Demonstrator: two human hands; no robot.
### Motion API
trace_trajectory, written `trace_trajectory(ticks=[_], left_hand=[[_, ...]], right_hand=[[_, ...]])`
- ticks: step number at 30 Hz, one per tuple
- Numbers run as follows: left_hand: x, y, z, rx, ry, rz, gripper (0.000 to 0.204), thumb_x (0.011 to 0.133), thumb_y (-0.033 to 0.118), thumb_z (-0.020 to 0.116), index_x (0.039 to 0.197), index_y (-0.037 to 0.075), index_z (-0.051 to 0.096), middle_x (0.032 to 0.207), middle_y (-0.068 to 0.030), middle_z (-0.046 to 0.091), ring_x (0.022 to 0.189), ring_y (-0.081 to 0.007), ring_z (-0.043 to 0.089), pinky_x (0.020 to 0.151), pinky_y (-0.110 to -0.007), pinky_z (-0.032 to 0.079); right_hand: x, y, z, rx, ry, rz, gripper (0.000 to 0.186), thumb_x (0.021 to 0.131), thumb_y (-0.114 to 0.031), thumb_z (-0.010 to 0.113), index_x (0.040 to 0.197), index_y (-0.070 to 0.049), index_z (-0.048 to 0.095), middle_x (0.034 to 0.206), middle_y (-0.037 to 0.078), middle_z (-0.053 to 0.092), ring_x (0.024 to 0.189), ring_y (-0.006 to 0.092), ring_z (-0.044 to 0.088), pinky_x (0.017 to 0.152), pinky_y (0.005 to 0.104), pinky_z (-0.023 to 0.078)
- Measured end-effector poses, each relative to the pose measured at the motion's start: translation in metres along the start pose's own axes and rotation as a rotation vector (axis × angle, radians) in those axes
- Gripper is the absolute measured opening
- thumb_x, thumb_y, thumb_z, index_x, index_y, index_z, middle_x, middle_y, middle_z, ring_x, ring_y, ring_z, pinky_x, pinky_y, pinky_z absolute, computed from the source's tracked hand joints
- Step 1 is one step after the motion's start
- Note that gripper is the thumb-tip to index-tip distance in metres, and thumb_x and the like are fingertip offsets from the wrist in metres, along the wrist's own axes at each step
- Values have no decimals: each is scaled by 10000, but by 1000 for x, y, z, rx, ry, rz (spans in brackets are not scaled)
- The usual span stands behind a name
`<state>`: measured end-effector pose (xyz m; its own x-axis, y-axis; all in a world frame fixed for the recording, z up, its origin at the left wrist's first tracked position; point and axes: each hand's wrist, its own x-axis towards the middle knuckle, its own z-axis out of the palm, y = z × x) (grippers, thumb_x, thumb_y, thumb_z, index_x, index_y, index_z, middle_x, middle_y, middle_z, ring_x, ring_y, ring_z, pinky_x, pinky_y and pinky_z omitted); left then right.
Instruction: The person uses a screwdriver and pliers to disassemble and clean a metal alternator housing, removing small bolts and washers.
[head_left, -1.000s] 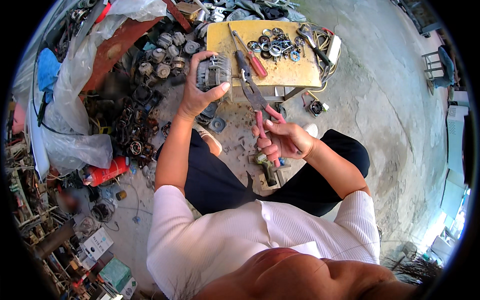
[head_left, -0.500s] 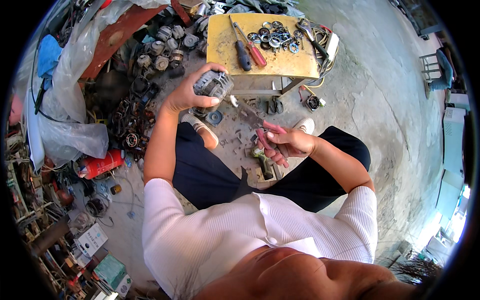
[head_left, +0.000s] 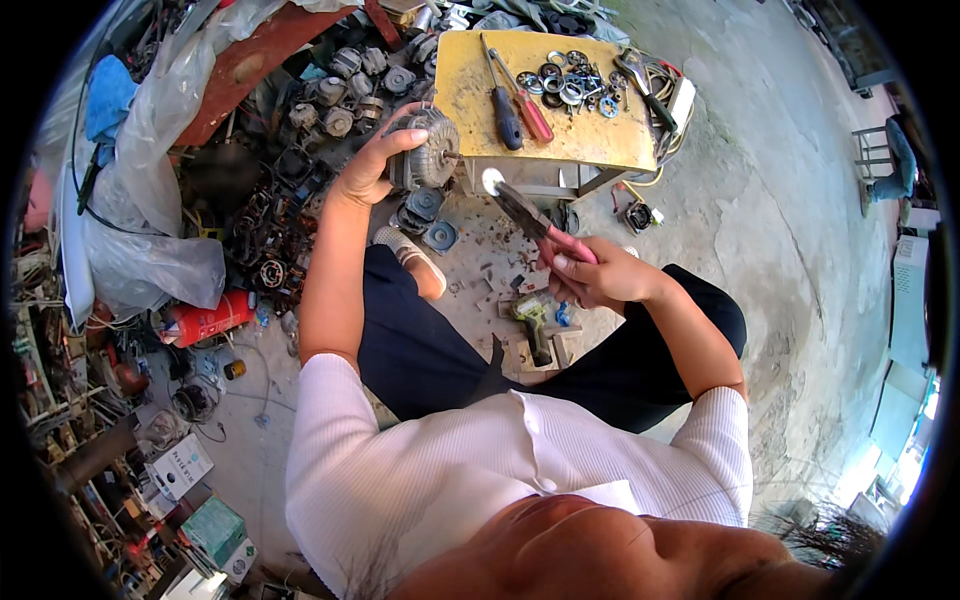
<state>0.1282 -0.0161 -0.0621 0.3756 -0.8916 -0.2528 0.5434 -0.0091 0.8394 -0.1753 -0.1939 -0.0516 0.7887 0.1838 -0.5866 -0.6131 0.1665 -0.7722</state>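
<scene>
My left hand (head_left: 378, 160) is wrapped round a grey electric motor (head_left: 428, 150), held up beside the near left corner of the yellow table; its thin shaft points right. In my right hand (head_left: 598, 272) are pliers with pink-red handles (head_left: 566, 244), the fingers closed round the grips. A small white round part (head_left: 492, 181) sits at the tips of the pliers' jaws, a short way from the motor shaft and apart from it.
On the yellow table (head_left: 590, 138) lie a dark screwdriver (head_left: 506, 118), a red-handled screwdriver (head_left: 534, 117), several rings and bearings (head_left: 572, 88), and an adjustable wrench (head_left: 648, 92). A green-black power drill (head_left: 534, 328) rests between my feet. Several old motors (head_left: 338, 120) are heaped at left.
The motor has turned so its shaft now faces right. The pliers have risen slightly, and the white part at their tips is away from the motor, where it was close before.
</scene>
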Motion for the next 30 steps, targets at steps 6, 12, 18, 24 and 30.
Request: trace_trajectory(ticks=[6,12,18,24,30], left_hand=[[12,-10,-2,-297,-91,-53,597,857,327,662,1354,47,487,1261,-152,586,1141,-302,604,990,-538,496],[16,-16,1,-502,-85,-77,664,852,422,671,1375,60,482,1346,-180,534,1235,-381,524,992,-687,414],[20,-13,8,-651,-118,-35,698,842,445,667,1403,92,449,1397,-203,490,1272,-407,484,1003,-717,375],[27,-11,18,-696,-172,-7,728,842,452,664,1423,84,422,1383,-256,476,1277,-453,471,1002,-715,384],[35,-9,38,-671,-194,3,680,824,416,705,1350,45,485,1310,-202,558,1191,-402,560,968,-691,444]], right_hand=[[19,39,-7,317,-157,47,402,1034,-233,519,1342,23,491,1248,174,622,1190,241,587,1011,349,460],[11,18,7,598,-161,-22,648,1012,-166,523,1540,-11,183,1421,228,502,1343,332,476,1138,433,330],[6,6,-3,565,-211,-104,669,971,-106,553,1514,58,199,1407,226,510,1312,350,499,1126,449,348],[-9,-23,-27,185,62,-348,570,976,-207,607,1463,-13,383,1052,63,594,930,157,590,834,308,526],[-20,-54,-48,-612,952,-334,443,898,-363,677,1122,10,597,968,184,639,927,298,633,828,381,494]])
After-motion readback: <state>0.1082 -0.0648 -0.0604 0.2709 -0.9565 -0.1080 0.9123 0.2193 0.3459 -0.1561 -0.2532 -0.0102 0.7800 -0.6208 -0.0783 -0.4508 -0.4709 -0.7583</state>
